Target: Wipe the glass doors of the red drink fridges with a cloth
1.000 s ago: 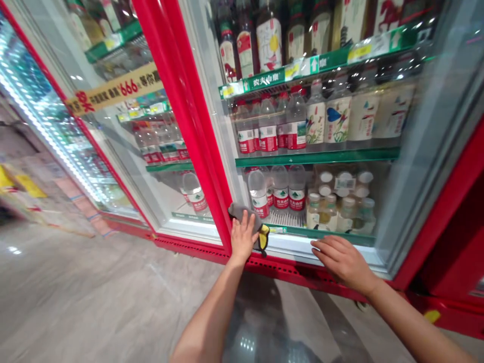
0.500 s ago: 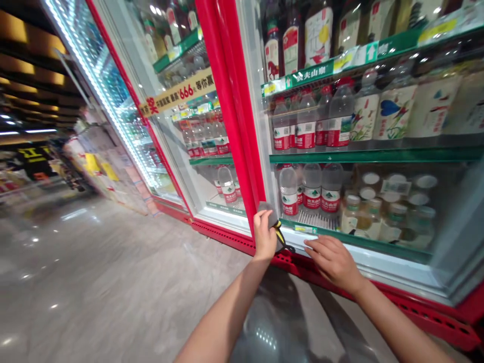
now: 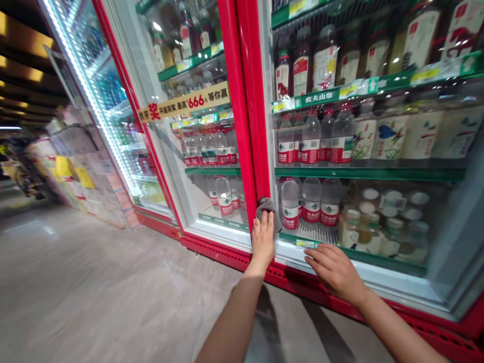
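Observation:
A grey cloth lies bunched against the red door frame, low down where two cooler doors meet. My left hand presses it there, fingers pointing up and partly over the fabric. To the right, my right hand is held in front of the lower edge of the glass door, its fingers loosely stretched and holding nothing. Whether its fingertips touch the glass I cannot tell. Behind the glass, water bottles with red and white labels stand on the bottom shelf, next to short pale bottles.
Upper shelves carry more bottles. A printed strip crosses the left door. Along the cooler's foot runs a perforated red base. Farther left are a lit cooler and stacked boxes on the grey floor.
My left hand has shifted slightly up along the red frame with the cloth, now bunched around the fingertips. The yellow-and-black strap by it is out of sight. My right hand stays near the glass edge.

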Action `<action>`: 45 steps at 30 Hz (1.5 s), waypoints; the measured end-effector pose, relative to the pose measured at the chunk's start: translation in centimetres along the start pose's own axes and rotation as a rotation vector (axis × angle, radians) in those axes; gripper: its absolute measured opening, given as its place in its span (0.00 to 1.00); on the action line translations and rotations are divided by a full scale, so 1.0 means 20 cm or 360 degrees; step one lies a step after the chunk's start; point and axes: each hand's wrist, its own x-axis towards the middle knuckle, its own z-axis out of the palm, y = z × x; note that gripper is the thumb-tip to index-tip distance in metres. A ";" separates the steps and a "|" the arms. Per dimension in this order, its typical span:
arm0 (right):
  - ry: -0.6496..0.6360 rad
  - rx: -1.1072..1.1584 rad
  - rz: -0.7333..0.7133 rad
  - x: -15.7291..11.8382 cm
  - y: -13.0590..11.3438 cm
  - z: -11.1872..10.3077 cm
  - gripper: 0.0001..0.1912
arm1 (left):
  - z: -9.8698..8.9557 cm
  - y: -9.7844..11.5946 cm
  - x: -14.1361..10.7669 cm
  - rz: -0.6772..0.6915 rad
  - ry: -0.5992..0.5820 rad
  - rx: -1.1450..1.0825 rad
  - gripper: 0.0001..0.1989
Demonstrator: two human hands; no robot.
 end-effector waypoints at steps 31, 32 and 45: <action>0.0771 0.0243 0.0808 1.92 0.32 -0.53 0.15 | -1.13 -0.01 1.78 0.0297 0.0583 -0.0158 0.40; 0.0791 0.0250 0.0827 1.98 0.34 -0.55 0.16 | -1.16 0.00 1.84 0.0310 0.0613 -0.0183 0.39; 0.0922 0.0584 0.1206 2.41 0.57 -0.45 0.24 | -0.91 -0.09 1.62 0.0400 0.0707 -0.0409 0.36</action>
